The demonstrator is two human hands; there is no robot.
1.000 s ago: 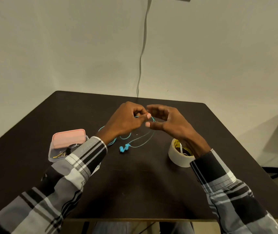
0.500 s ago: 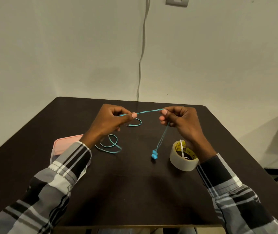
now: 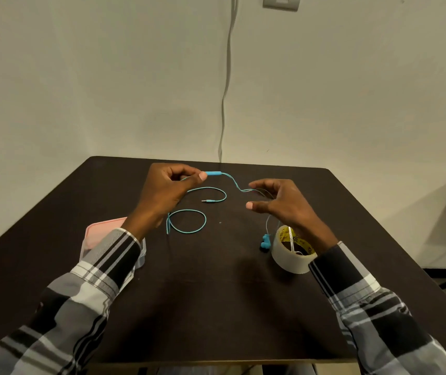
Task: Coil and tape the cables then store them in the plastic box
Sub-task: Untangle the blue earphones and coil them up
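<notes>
Our left hand [image 3: 162,196] pinches the teal earphone cable [image 3: 189,221] — our right hand [image 3: 278,204] hovers released above the worktop [image 3: 216,307].

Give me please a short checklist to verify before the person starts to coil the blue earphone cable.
1. Left hand pinches the cable beside the inline remote: ok.
2. Right hand grips the cable: not ok, fingers spread, thin strands only pass under them.
3. Cable free of knots: cannot tell; loose loops lie on the table.
4. Earbuds clear of the tape roll: not ok, they lie right beside it.
5. Plastic box open: not ok, pink lid on.
</notes>
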